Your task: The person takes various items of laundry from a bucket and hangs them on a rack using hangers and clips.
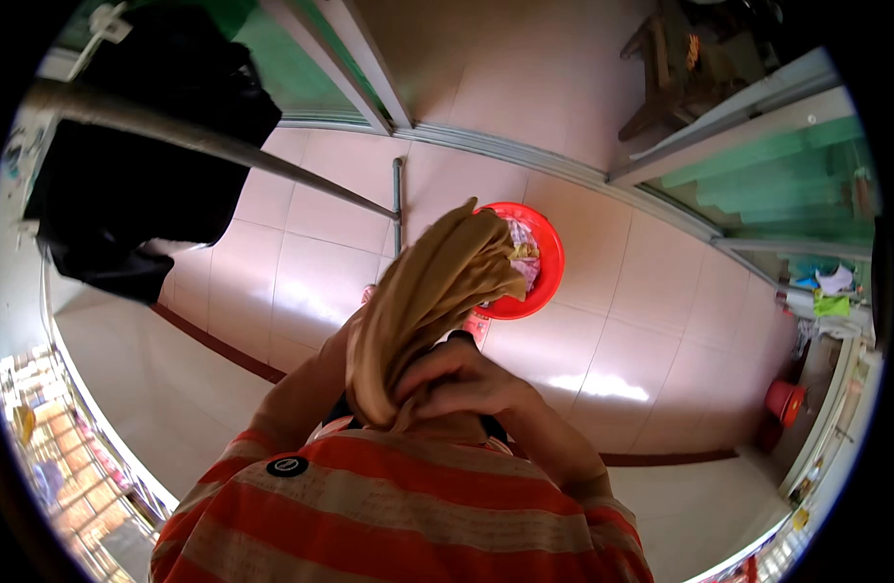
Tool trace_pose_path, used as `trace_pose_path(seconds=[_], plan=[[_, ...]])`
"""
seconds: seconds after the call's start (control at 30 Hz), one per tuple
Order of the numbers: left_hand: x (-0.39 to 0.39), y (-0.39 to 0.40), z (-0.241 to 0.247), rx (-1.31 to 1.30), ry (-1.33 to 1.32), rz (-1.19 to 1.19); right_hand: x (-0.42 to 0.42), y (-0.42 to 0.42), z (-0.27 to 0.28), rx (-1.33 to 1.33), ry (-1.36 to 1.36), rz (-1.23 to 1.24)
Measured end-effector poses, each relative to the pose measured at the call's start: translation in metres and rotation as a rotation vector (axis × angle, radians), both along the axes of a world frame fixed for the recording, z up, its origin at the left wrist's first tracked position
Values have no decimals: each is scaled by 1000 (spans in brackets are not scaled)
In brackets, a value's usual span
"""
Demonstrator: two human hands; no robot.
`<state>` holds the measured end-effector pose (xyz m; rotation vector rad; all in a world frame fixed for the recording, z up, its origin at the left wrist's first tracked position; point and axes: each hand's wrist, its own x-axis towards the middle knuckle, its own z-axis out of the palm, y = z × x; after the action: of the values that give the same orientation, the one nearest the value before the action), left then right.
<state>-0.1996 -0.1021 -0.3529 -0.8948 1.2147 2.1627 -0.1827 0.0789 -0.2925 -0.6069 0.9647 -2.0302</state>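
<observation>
A brown cloth garment [440, 273] hangs bunched in front of my chest, its upper end spreading over the left side of a red plastic basin [553, 270]. My right hand [469, 379] grips the garment's lower end close to my striped shirt, thumb and fingers pinched on a fold. My left forearm [308, 379] reaches up behind the garment, and the cloth hides my left hand. Inside the basin, which is on the tiled floor, lie pale patterned clothes [523, 237], partly covered from view by the garment.
Black clothing [141, 189] hangs at the left beside a metal pole [199, 142]. A sliding door track [491, 153] crosses the floor ahead. Beyond it stands wooden furniture [658, 80]. A red bucket [782, 401] is at the far right, and a barred window [75, 466] at the left.
</observation>
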Motion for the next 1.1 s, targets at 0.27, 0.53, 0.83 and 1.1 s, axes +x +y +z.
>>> trace_pose_path(seconds=[0.27,0.53,0.83,1.1], plan=[[-24,-51,52,370,35,-120,5,25,-48,705,301,107],[38,-71,141,-1181,1216,-1010,-15,-51,8,407,-61,-427],[121,-248,194,-874,713,-8,-1,-137,35,440,-160,-761],[177,-337,235,-532,812,587,18,-203,62,649,224,-169]])
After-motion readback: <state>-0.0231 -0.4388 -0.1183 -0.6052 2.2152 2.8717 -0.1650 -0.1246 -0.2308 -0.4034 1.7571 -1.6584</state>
